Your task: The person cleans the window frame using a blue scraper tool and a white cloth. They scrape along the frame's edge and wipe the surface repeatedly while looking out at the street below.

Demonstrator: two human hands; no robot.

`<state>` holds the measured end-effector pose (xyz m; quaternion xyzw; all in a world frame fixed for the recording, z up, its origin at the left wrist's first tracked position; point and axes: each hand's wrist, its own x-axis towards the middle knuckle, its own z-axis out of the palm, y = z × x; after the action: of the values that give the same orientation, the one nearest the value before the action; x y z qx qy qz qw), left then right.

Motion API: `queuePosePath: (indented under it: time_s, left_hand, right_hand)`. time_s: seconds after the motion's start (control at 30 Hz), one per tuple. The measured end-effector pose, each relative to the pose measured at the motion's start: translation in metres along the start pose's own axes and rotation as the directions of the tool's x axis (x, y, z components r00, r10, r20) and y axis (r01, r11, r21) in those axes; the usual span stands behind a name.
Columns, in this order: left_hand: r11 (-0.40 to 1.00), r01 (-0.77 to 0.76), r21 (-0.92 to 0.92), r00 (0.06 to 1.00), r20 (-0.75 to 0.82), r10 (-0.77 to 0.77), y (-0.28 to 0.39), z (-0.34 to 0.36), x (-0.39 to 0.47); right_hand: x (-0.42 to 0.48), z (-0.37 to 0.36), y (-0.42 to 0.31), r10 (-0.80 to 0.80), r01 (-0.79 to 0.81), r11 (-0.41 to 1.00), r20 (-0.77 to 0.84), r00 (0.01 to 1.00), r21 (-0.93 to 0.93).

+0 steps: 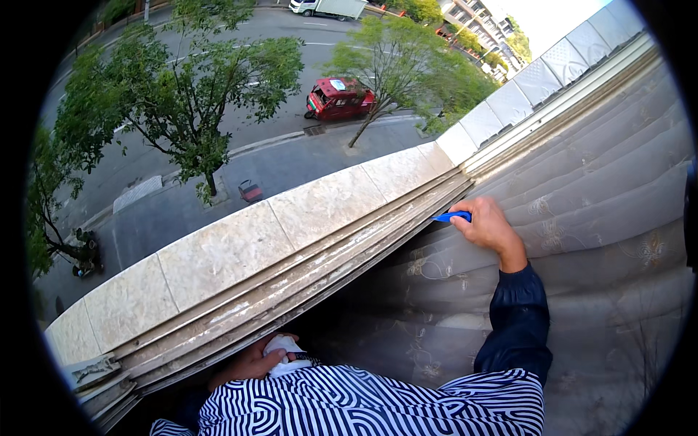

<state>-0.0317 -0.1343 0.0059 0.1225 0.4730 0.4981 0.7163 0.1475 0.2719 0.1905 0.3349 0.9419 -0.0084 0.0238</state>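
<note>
My right hand point(484, 224) grips a small blue plastic tool point(453, 216). Its thin tip points left, close to the inner edge of the dirty sliding-window track point(305, 272), near the corner of the frame. Low in the view, my left hand point(256, 357) is closed around a crumpled white cloth or tissue point(283, 349), just inside the track and against my patterned top. Pale dirt and worn patches run along the grooves of the track. The lower part of my left hand is in shadow.
A stone-tiled outer sill point(218, 267) borders the track, with a drop to the street beyond. A sheer embroidered curtain point(578, 218) hangs at the right. Below stand trees point(202, 98) and a red three-wheeled vehicle point(341, 101). White patterned tiles point(537, 82) line the upper right.
</note>
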Motion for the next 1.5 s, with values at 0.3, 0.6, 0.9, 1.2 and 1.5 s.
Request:
queuePosePath:
  time_s: [0.3,0.6,0.9,1.2,1.5]
  left_hand:
    - [0.994,-0.093,0.056,0.993,0.084,0.088,-0.009,-0.007,0.004]
    - [0.99,-0.114,0.078,0.992,0.064,0.109,-0.011,-0.005,0.002]
    - [0.977,-0.173,0.123,0.983,0.076,0.165,-0.015,-0.004,-0.001]
    - [0.954,-0.233,0.188,0.969,0.122,0.213,-0.013,-0.005,-0.002]
    - [0.95,-0.259,0.173,0.963,0.123,0.24,-0.016,-0.005,-0.005]
  right_hand:
    - [-0.012,0.007,-0.006,0.029,-0.027,0.999,-0.071,0.997,0.036]
    - [-0.012,0.011,0.004,0.057,-0.053,0.998,-0.136,0.989,0.031]
    - [-0.017,0.019,-0.019,0.015,-0.012,1.0,-0.138,0.99,0.021]
    - [-0.035,0.026,-0.05,-0.02,0.046,0.986,-0.165,0.986,0.158]
    - [-0.027,0.022,-0.022,0.131,-0.144,0.989,-0.269,0.954,-0.03]
